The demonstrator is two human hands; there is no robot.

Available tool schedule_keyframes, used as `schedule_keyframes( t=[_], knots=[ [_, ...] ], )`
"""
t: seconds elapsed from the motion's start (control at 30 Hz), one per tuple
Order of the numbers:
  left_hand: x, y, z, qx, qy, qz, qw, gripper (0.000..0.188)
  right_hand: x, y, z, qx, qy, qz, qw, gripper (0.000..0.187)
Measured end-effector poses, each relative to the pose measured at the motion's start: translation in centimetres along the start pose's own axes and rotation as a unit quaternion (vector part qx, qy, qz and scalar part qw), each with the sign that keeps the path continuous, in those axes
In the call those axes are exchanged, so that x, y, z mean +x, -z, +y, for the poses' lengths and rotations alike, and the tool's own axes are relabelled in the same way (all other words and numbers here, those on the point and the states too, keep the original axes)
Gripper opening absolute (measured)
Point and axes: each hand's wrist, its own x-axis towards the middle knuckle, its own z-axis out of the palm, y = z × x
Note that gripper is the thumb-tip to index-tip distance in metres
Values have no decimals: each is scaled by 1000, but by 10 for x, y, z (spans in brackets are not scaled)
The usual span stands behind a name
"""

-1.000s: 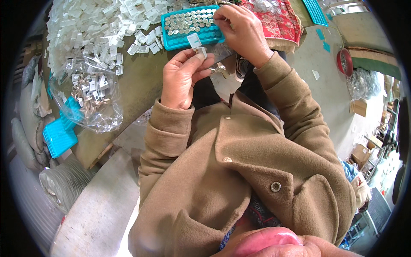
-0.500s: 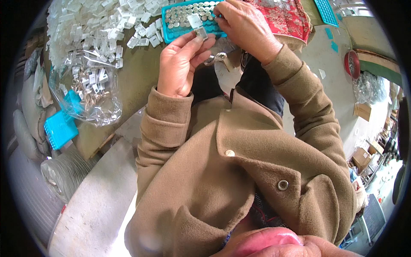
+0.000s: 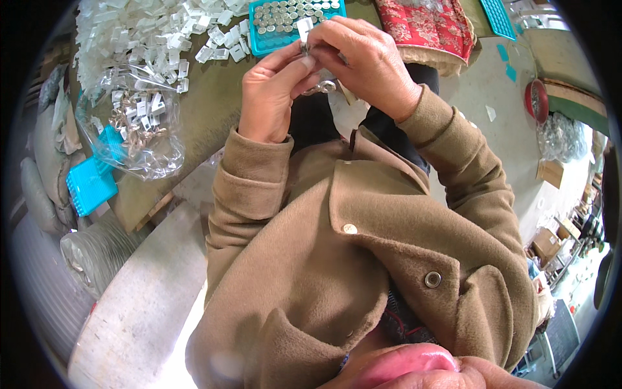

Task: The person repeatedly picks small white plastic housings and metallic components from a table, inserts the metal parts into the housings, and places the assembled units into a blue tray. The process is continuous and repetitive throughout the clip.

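Held the case [image 3: 305, 27] upright at the near edge of the tray [image 3: 261, 47], overlapping it in view, pinched narrowly between thumb and fingers of the left hand [image 3: 267, 97]. Brought the right hand [image 3: 372, 58] away from the tray and in to the case, with curled fingers; could not tell whether gripping anything at the hidden tips. Changed thereby, by all appearances, from reaching at the tray to working on the case two-handed. Left rows of discs [image 3: 285, 14] in the tray. Kept a heap [image 3: 142, 42] of similar pieces left of the tray, a clear bag [image 3: 162, 159] and blue racks [image 3: 91, 186] farther left and nearer the body, and a red cloth [image 3: 424, 29] to the right.
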Motion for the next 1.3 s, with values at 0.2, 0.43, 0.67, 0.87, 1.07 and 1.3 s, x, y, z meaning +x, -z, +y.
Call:
schedule_keyframes(
  t=[0.2,0.43,0.67,0.87,1.07,1.3],
  knots=[
    [-3,6,-7,-49,32,24,998,28,-14,-7,-1,46,-25,9,999,9],
    [3,17,-6,-75,39,-13,996,20,12,6,20,29,-106,55,992,8],
    [1,16,-5,-64,45,0,997,17,15,-8,29,-161,15,36,986,7],
    [0,9,-3,-83,37,12,996,20,13,1,22,-35,-12,49,998,11],
    [-6,3,-2,-75,16,-21,997,28,0,-2,1,128,-29,30,991,16],
    [-12,4,-5,-35,-4,-23,999,29,-9,-14,-3,5,72,62,996,17]
  ],
)
